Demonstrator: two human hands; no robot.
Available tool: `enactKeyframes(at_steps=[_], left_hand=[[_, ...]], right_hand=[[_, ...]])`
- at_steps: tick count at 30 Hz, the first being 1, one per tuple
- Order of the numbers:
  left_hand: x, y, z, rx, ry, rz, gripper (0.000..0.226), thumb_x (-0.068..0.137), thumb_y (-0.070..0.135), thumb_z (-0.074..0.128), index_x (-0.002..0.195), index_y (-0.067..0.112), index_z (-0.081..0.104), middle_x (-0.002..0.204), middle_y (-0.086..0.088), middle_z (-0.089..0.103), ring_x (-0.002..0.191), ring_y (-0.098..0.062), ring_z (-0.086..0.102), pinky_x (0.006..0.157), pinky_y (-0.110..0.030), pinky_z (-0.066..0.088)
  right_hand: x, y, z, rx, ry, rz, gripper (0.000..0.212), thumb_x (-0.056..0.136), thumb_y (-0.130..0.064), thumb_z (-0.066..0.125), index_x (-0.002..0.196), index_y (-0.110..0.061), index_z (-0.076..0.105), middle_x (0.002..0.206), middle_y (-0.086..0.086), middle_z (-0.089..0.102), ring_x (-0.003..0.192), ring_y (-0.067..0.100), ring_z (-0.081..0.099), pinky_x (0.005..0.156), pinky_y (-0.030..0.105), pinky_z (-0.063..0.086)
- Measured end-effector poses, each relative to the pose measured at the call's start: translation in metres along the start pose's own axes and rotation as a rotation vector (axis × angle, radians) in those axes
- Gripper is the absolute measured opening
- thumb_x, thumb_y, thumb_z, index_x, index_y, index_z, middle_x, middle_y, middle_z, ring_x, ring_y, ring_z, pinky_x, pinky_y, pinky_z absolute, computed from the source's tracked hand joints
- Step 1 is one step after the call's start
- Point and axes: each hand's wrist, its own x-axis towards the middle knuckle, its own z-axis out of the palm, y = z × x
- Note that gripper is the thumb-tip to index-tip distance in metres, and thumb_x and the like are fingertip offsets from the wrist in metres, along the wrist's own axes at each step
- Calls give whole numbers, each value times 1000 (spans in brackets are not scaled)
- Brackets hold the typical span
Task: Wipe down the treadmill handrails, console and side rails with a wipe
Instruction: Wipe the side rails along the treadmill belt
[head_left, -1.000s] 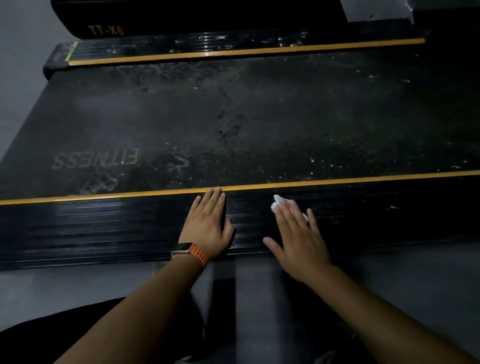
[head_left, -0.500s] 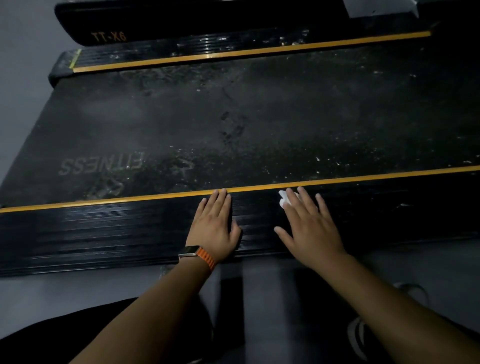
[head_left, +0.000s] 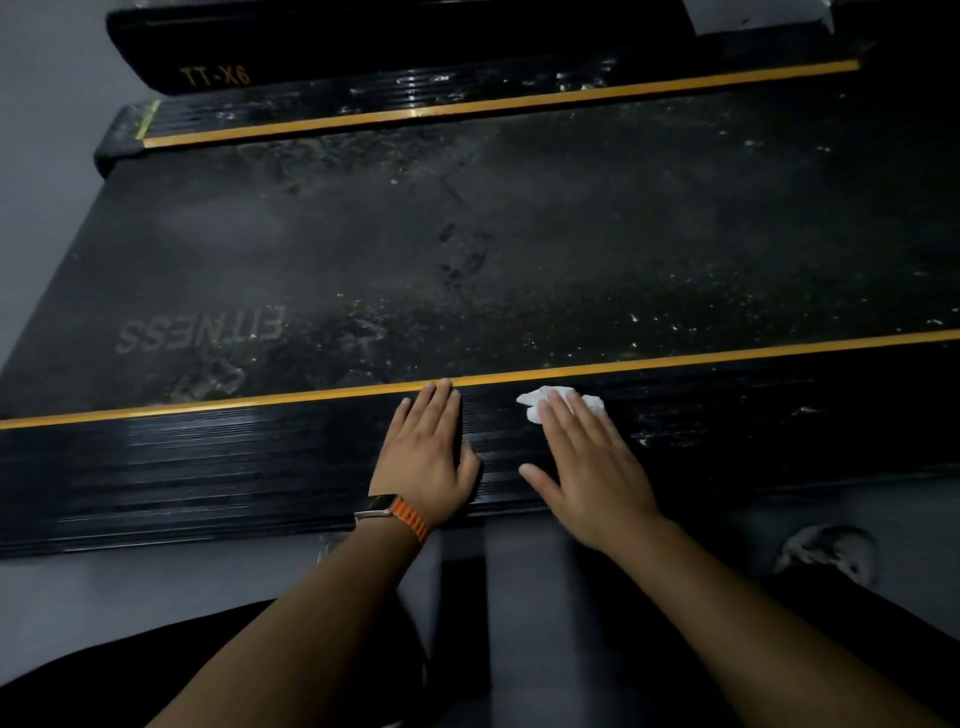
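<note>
Left hand (head_left: 427, 457): flat, palm down on the near side rail (head_left: 208, 467), fingers together and extended, grasping nothing; fingertips reach the orange stripe (head_left: 727, 356).
Right hand (head_left: 587, 457): flat with fingers spread, pressing the wipe (head_left: 535, 405) against the same rail.
Wipe: white, crumpled, showing beyond the fingertips; how much lies beneath the palm cannot be told.
Belt (head_left: 467, 249): dusty, lettered "FITNESS".
Far side rail (head_left: 363, 104): speckled.
Watch (head_left: 389, 512): orange strap, left wrist.
</note>
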Motion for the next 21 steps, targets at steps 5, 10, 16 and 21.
enactKeyframes(at_steps=[5,10,16,21], left_hand=[[0,1,0,9,-10,-3,76,96,50,26,160,10,32,169,-7,22,158,-19,12,129,-42,10],[0,0,1,14,8,4,74,96,48,30,158,9,36,167,-8,27,157,-21,17,129,-43,14],[0,1,0,5,-3,0,75,95,49,28,160,10,33,169,-7,23,158,-19,12,129,-43,12],[0,0,1,11,7,4,74,95,47,30,158,8,37,167,-9,28,157,-21,17,128,-46,17]], right_hand=[[5,15,-7,-16,-46,135,95,99,-73,9,165,-6,15,175,9,5,162,24,-4,131,44,3],[23,3,-9,-13,-82,-52,101,96,-79,-1,166,-9,16,175,7,9,162,21,-3,131,40,-1],[9,39,-14,-18,-27,169,94,98,-74,5,166,-10,19,175,7,8,162,23,-1,131,47,8],[1,9,-2,-52,-9,-49,91,99,-74,20,163,-11,31,172,10,22,161,25,10,128,47,11]])
